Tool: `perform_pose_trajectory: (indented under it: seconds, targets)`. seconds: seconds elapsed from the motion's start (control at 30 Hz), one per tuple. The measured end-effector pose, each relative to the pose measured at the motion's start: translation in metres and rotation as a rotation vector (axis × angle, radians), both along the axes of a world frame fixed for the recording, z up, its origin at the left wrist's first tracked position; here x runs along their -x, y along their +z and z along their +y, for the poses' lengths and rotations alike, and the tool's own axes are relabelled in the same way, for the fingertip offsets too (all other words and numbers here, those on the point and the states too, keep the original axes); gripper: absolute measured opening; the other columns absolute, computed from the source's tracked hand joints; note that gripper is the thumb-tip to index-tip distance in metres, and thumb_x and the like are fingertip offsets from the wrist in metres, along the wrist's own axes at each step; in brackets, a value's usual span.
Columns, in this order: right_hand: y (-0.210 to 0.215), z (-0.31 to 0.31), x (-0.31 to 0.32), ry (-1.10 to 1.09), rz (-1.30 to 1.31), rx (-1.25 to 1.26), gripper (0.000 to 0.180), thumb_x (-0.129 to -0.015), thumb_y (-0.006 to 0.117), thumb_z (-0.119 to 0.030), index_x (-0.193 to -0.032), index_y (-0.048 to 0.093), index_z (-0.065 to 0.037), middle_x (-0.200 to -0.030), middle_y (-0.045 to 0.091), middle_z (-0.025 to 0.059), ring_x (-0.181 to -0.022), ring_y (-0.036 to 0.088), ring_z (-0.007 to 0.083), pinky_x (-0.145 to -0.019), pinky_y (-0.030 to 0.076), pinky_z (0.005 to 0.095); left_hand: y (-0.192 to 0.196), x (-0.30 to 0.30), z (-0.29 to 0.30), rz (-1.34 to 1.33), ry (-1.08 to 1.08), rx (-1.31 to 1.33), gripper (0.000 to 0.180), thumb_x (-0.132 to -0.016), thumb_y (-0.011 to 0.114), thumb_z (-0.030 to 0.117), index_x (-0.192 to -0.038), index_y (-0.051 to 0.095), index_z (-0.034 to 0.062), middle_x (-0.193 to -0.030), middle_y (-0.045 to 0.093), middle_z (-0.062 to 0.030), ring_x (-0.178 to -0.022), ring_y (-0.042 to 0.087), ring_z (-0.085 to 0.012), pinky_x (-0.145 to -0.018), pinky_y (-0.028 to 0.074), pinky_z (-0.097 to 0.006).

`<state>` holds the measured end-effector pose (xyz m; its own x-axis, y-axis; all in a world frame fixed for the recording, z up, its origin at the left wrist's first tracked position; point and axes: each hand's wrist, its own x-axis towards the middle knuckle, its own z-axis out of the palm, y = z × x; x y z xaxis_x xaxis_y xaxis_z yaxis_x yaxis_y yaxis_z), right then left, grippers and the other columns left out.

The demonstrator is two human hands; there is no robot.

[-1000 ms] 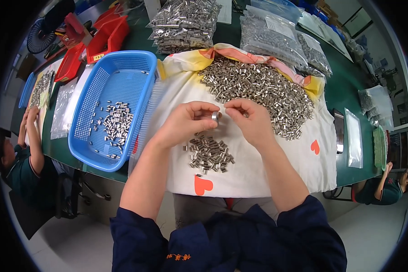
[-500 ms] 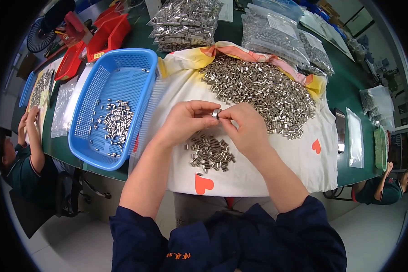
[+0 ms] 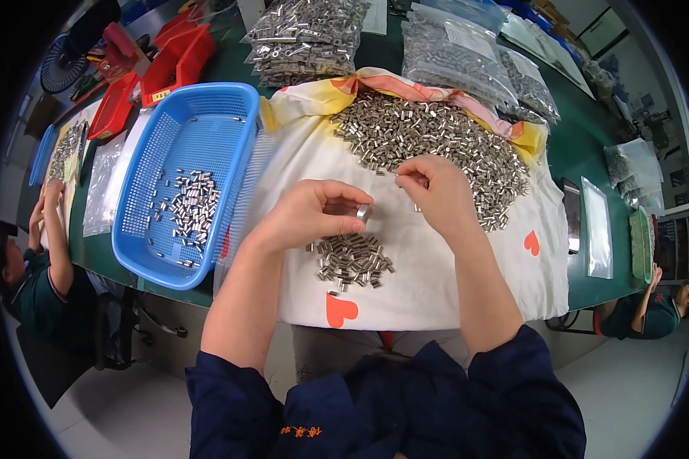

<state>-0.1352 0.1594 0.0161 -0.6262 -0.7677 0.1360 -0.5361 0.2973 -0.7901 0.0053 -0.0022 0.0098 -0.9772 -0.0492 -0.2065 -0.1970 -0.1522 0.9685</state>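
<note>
The left hand (image 3: 314, 214) pinches one small metal sleeve (image 3: 364, 213) above the white cloth (image 3: 436, 275). The right hand (image 3: 436, 195), fingers curled, touches the big sleeve pile (image 3: 429, 141). A second, small pile (image 3: 352, 260) lies below. One blue basket (image 3: 207, 115) stands left.

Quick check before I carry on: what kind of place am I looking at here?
Most likely a small-parts sorting or assembly workshop. A big heap of small metal sleeves lies on a cloth-covered bench, clear bags of the same parts are stacked behind, and a blue basket holds sorted pieces. Other workers sit nearby.
</note>
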Motion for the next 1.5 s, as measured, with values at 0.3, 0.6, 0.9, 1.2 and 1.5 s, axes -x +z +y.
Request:
perform_pose_trajectory:
  seconds: [0.3, 0.6, 0.9, 1.2, 1.5]
  targets:
    - [-0.008, 0.000, -0.011, -0.044, 0.588, -0.345, 0.005, -0.071, 0.063, -0.014, -0.074, 0.064, -0.011, -0.081, 0.056, 0.0044, -0.086, 0.052, 0.0225, -0.076, 0.040, 0.0353, -0.003, 0.007, 0.002, 0.009, 0.047, 0.001, 0.032, -0.074, 0.066, 0.000, -0.105, 0.058, -0.0003, -0.085, 0.060, -0.0005, -0.075, 0.056, -0.0053, -0.068, 0.047, -0.019]
    - [0.010, -0.006, -0.022, -0.033, -0.089, 0.038, 0.010, -0.075, 0.061, -0.007, -0.084, 0.064, -0.004, -0.084, 0.061, 0.0054, -0.076, 0.058, 0.0189, -0.069, 0.045, 0.0289, -0.004, 0.005, -0.001, 0.019, 0.112, -0.095, 0.034, -0.075, 0.064, -0.002, -0.108, 0.055, -0.0013, -0.092, 0.061, -0.0038, -0.080, 0.058, -0.0081, -0.071, 0.048, -0.021]
    - [0.009, -0.008, -0.034, 0.052, -0.142, 0.137, 0.010, -0.073, 0.063, -0.008, -0.081, 0.063, -0.002, -0.078, 0.062, 0.0061, -0.071, 0.059, 0.0166, -0.064, 0.046, 0.0272, -0.003, 0.005, -0.002, 0.026, 0.152, -0.064, 0.037, -0.074, 0.063, -0.005, -0.110, 0.054, -0.0032, -0.096, 0.062, -0.0074, -0.084, 0.059, -0.0104, -0.075, 0.048, -0.022]
    - [0.005, -0.006, -0.035, 0.066, 0.028, 0.099, 0.012, -0.072, 0.063, -0.010, -0.082, 0.061, -0.004, -0.075, 0.061, 0.0080, -0.067, 0.059, 0.0209, -0.060, 0.047, 0.0294, -0.005, 0.006, 0.003, 0.044, 0.178, 0.058, 0.034, -0.075, 0.065, -0.002, -0.108, 0.056, -0.0052, -0.091, 0.063, -0.0080, -0.080, 0.060, -0.0094, -0.070, 0.049, -0.021]
    - [0.014, -0.006, -0.019, -0.024, -0.089, 0.030, 0.011, -0.073, 0.063, -0.008, -0.083, 0.063, -0.003, -0.077, 0.062, 0.0060, -0.071, 0.058, 0.0153, -0.066, 0.045, 0.0275, -0.003, 0.001, 0.000, 0.021, 0.045, 0.066, 0.033, -0.073, 0.068, 0.001, -0.104, 0.059, -0.0028, -0.085, 0.062, -0.0037, -0.076, 0.057, -0.0074, -0.070, 0.048, -0.020]
